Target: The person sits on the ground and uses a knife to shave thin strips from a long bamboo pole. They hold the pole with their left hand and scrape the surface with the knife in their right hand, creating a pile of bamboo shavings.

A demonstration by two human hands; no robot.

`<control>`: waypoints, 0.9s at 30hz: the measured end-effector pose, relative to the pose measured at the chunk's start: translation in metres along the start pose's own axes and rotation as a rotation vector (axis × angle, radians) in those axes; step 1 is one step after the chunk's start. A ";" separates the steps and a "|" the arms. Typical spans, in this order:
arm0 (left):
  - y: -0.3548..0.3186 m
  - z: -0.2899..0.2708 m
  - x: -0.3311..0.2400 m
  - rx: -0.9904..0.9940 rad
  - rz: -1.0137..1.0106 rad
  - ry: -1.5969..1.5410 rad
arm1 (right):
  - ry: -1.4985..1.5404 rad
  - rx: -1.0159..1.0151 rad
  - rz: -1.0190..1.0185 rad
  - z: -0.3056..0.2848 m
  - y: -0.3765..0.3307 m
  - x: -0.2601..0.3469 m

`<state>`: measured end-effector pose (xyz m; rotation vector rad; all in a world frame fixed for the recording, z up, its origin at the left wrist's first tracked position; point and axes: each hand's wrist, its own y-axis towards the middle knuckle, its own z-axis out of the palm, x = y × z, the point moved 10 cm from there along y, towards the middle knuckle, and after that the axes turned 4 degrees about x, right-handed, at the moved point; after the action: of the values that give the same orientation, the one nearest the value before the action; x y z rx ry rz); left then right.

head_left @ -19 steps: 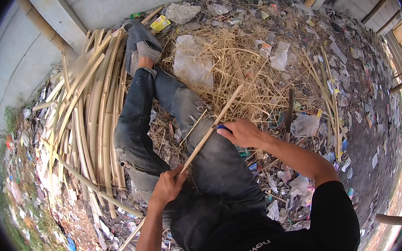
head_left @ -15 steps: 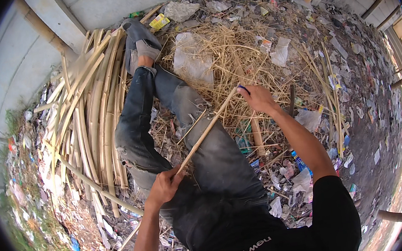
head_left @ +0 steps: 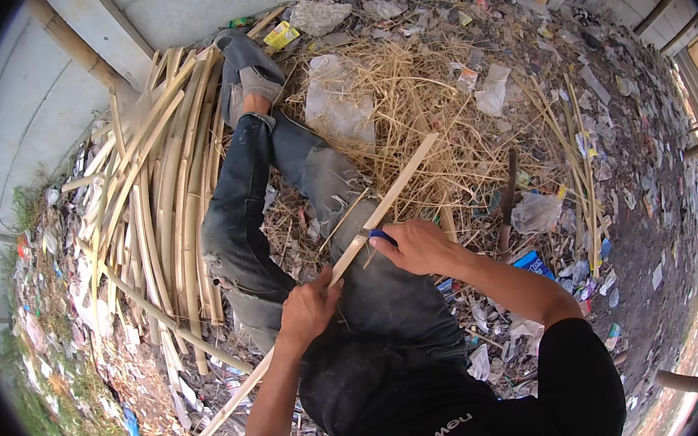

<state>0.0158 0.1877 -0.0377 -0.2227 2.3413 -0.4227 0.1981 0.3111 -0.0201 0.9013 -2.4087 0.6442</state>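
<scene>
Both hands, left [head_left: 307,306] and right [head_left: 419,246], grip a bamboo strip [head_left: 389,201] slanting lower-left to upper-right.

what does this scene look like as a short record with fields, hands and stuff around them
setting: littered ground by a pale wall
posture: person seated, legs in jeans stretched out
left hand: left hand closed around a long bamboo strip, which slants across the lap
right hand: right hand holds a blue-handled knife against the strip
left side: pile of split bamboo strips
ahead: heap of dry shavings with plastic bags
right side: dark tool stuck upright in the ground
</scene>
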 end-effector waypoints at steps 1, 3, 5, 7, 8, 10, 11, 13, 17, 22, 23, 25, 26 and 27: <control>0.001 0.001 -0.005 -0.024 0.007 0.039 | -0.024 -0.017 0.011 0.004 -0.002 -0.004; -0.001 0.001 -0.012 -0.042 0.002 0.087 | -0.068 -0.051 0.032 0.014 0.000 -0.017; -0.006 -0.004 -0.015 -0.038 -0.028 0.104 | -0.034 -0.115 0.058 -0.008 0.005 -0.036; -0.006 -0.003 -0.019 -0.046 -0.011 0.142 | 0.021 -0.164 0.057 -0.017 0.007 -0.054; -0.005 -0.003 -0.021 -0.051 -0.003 0.162 | -0.012 -0.150 0.049 -0.007 0.005 -0.053; -0.003 -0.001 -0.020 -0.047 0.005 0.155 | -0.095 -0.052 -0.012 0.018 -0.004 -0.024; -0.001 -0.001 -0.020 -0.048 0.008 0.153 | -0.136 -0.004 -0.046 0.026 -0.005 -0.015; -0.007 -0.005 -0.014 -0.062 0.019 0.142 | -0.094 -0.081 -0.020 0.013 0.001 -0.034; -0.006 -0.004 -0.017 -0.050 0.007 0.164 | -0.044 -0.112 0.027 -0.011 0.012 -0.060; -0.008 -0.002 -0.013 -0.048 0.012 0.165 | -0.140 -0.129 0.030 0.011 0.006 -0.050; -0.013 -0.004 -0.008 -0.050 0.009 0.168 | -0.146 -0.163 0.068 0.002 0.011 -0.066; -0.023 -0.009 -0.002 -0.057 0.039 0.206 | -0.047 -0.270 0.291 -0.044 0.022 -0.159; -0.021 -0.011 -0.006 -0.061 0.081 0.221 | 0.012 -0.380 0.408 -0.062 0.013 -0.225; -0.026 -0.014 0.001 -0.053 0.060 0.210 | -0.004 -0.403 0.467 -0.078 0.011 -0.244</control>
<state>0.0062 0.1664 -0.0198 -0.1377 2.5603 -0.3705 0.3742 0.4774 -0.1047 0.1751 -2.6334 0.2870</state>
